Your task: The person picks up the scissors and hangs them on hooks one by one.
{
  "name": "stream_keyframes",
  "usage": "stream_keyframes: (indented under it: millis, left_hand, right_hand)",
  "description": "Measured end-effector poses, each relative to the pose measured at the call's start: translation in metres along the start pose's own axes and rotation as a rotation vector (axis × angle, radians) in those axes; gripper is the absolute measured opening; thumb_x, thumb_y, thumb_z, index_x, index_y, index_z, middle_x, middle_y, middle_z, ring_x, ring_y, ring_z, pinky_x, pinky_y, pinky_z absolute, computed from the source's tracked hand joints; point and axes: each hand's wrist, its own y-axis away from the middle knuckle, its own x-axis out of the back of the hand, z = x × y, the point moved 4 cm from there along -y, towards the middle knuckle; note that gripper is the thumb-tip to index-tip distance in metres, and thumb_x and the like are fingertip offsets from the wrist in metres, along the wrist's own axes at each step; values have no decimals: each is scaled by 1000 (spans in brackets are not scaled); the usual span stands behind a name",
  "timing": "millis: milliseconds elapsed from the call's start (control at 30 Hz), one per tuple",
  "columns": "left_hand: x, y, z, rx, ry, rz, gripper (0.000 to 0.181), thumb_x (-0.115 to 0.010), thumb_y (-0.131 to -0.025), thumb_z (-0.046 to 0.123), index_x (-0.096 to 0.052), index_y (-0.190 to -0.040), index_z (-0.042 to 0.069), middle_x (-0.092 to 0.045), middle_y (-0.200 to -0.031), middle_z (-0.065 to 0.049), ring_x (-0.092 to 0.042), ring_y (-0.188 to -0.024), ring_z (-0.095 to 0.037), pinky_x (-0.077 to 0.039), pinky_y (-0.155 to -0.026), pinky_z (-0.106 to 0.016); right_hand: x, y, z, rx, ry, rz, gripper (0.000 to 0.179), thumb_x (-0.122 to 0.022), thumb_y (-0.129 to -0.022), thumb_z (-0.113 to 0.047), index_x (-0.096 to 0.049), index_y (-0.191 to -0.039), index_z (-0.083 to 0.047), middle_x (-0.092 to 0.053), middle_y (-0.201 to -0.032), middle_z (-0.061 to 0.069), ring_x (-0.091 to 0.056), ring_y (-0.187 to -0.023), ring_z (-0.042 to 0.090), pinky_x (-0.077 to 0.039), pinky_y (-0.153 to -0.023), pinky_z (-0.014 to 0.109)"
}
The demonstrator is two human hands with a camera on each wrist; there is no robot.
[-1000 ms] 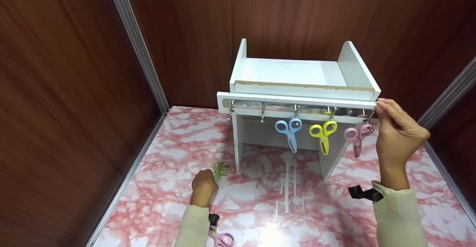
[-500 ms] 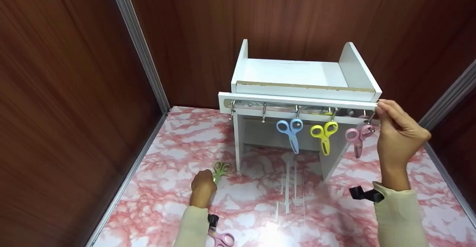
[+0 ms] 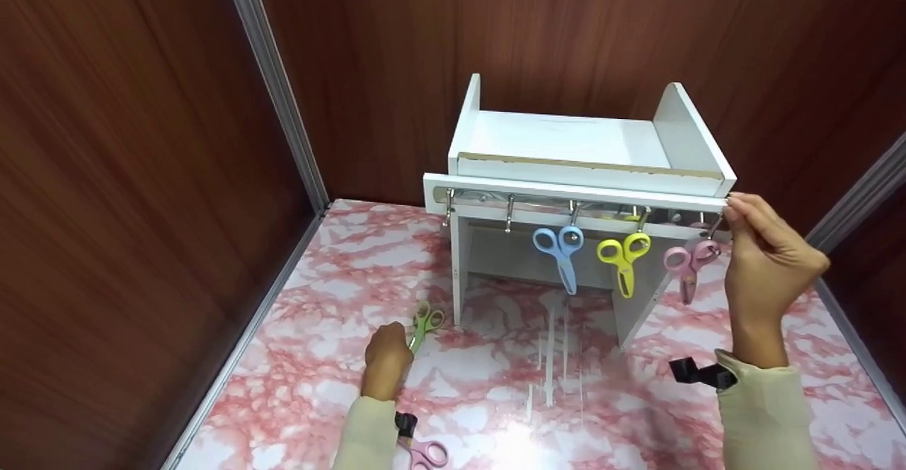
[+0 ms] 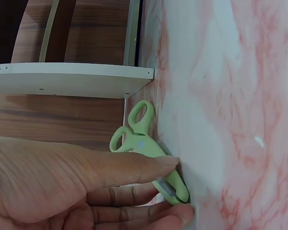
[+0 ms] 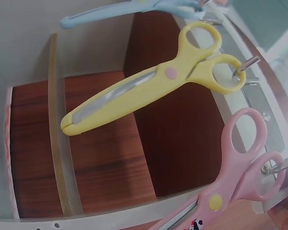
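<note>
My left hand point(image 3: 387, 357) holds light green scissors point(image 3: 422, 328) near the tabletop by their blade end. In the left wrist view the thumb lies over the green blade, other fingers behind it, and both finger loops stick out beyond the hand. At the right end of a white hook rail point(image 3: 566, 189), my right hand point(image 3: 770, 268) pinches the board's edge between thumb and fingers. From the rail's metal hooks hang blue scissors point(image 3: 568, 272), yellow scissors point(image 5: 120, 98) and pink scissors point(image 5: 225, 179), each by one loop. Two hooks point(image 3: 509, 214) on the left carry nothing.
The rail fronts a white shelf unit point(image 3: 566, 141) standing on a pink marbled tabletop point(image 3: 318, 300). Another pair of pink scissors point(image 3: 418, 448) lies beside the left sleeve, partly hidden. Brown wood panels point(image 3: 382, 45) enclose the back and sides.
The head view has shifted slightly, so the shelf sits further right. The green scissors have moved slightly and show more beyond my left hand. My right hand keeps its pinch on the rail.
</note>
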Motion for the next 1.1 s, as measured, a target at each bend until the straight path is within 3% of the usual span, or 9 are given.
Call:
stream_keyframes:
  millis: [200, 333, 767, 1100]
  left_hand:
    - [-2, 4, -3, -47, 13, 18, 17, -56, -77, -12, -54, -72, 4, -55, -68, -9, -55, -65, -23, -48, -52, -39]
    - [-3, 6, -5, -90, 22, 54, 19, -66, -71, -11, -54, -70, 4, -53, -63, -7, -53, -61, -21, -46, -49, -38]
    - [-3, 7, -6, -104, 55, 88, 25, -78, -65, -3, -55, -72, 4, -55, -64, -6, -57, -62, -24, -49, -51, -40]
    - [1, 7, -11, -122, 138, 67, 26, -79, -66, 0, -53, -66, 6, -51, -60, -3, -51, -57, -20, -44, -47, -35]
  right_hand:
    - [-1, 0, 0, 7, 5, -6, 10, -76, -72, 9, -73, -81, 9, -69, -87, 23, -67, -86, 32, -56, -78, 29]
    - [-1, 1, 0, 10, -11, -6, 9, -76, -72, 11, -72, -80, 11, -69, -86, 24, -67, -85, 32, -56, -78, 29]
    - [-1, -1, 1, -2, -26, 5, 10, -75, -71, 11, -71, -81, 12, -69, -86, 25, -67, -86, 32, -57, -78, 29]
    - [0, 0, 1, -4, -22, 9, 10, -75, -71, 12, -71, -80, 12, -68, -86, 26, -67, -87, 32, -56, -79, 30]
